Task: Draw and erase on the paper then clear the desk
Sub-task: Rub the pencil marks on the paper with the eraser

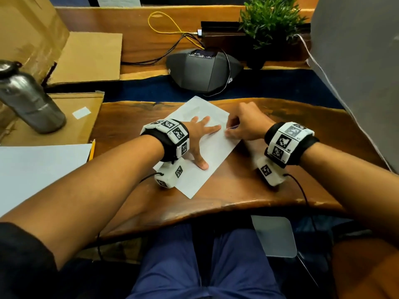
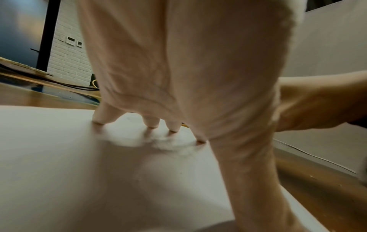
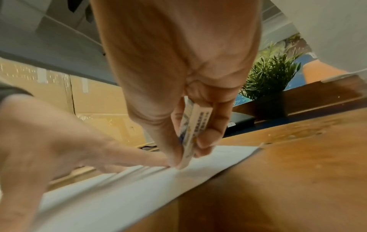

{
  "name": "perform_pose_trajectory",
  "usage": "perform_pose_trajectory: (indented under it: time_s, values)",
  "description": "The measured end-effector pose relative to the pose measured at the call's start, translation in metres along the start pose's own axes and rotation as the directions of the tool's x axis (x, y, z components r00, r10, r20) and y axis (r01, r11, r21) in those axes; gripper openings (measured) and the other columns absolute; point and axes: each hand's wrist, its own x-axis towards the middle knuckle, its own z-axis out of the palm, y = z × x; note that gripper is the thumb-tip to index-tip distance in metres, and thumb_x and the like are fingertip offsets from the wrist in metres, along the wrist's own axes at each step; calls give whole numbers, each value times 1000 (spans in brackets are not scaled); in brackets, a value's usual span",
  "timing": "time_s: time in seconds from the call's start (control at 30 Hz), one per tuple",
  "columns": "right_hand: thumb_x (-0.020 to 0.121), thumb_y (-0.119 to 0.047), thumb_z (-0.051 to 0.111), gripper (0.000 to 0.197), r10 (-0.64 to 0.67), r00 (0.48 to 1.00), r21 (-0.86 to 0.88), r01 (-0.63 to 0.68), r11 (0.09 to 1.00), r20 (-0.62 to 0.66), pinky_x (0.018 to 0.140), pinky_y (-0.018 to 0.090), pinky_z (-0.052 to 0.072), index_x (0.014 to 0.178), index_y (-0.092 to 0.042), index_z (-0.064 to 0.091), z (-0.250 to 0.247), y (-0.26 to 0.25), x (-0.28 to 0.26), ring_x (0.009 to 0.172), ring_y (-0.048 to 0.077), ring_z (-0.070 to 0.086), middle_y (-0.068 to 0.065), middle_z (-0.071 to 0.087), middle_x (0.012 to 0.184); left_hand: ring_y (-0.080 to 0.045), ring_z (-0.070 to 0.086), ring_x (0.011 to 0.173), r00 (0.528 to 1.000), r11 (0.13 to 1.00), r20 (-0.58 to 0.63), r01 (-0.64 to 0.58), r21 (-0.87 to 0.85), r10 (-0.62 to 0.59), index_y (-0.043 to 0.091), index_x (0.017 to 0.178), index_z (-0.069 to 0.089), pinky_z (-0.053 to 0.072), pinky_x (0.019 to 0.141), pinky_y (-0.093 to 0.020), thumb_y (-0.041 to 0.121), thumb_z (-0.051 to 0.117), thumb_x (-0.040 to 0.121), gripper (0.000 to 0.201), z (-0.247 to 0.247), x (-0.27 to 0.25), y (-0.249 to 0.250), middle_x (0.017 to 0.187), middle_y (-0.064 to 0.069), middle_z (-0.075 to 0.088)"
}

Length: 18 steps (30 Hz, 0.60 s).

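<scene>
A white sheet of paper [image 1: 194,178] lies slanted on the wooden desk [image 1: 280,180]. My left hand [image 1: 200,134] rests flat on it with fingers spread, and the fingertips [image 2: 152,125] press the paper [image 2: 59,157]. My right hand [image 1: 234,132] pinches a white eraser [image 3: 193,125] with a printed sleeve between thumb and fingers. The eraser's lower end touches the paper [image 3: 129,188] near its right edge, right beside the left index finger [image 3: 129,155]. A yellow pencil [image 1: 92,149] lies at the left, apart from both hands.
A steel bottle [image 1: 28,100] stands on flat cardboard [image 1: 64,126] at the left, with a white sheet [image 1: 38,169] below it. A conference phone [image 1: 203,70] with cables and a potted plant [image 1: 269,20] sit behind the paper. A grey panel [image 1: 356,61] rises at the right.
</scene>
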Motion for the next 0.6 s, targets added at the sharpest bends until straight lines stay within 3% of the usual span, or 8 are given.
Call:
perform_pose_trajectory:
  time_s: [0.13,0.33,0.5,0.6]
  values:
    - [83,-28,78,16,-140,990,34,139,990,11,68,28,54,91,-14,78,3,-18,4,76,12,64,-1,72,84,-23,-14,150,1000,1000,-15,-3,-22,3,41,153,-12,12,117,-57,61,86,56,140,0,-1,-2,162,8,-20]
    - [82,-28,79,18,-154,988,-23,154,988,-8,70,30,56,91,-12,78,13,-21,9,78,17,66,1,73,86,-21,-15,150,1000,1000,-13,-7,-15,6,32,154,-16,11,119,-52,63,85,56,144,2,2,-4,162,10,-22]
    - [80,-34,80,16,-234,941,48,229,972,244,70,20,52,90,-21,77,12,-30,-7,76,5,64,-10,71,83,-22,-16,150,1000,999,-12,-20,-37,19,28,153,-20,8,120,-50,64,85,54,149,4,4,-8,161,9,-24]
    - [81,-32,79,17,-167,977,44,163,986,129,68,21,51,88,-17,79,3,-17,14,77,10,66,-5,74,84,-19,-15,150,1000,999,-18,-14,-44,13,32,153,-18,9,119,-51,62,86,53,148,3,4,-6,162,11,-21]
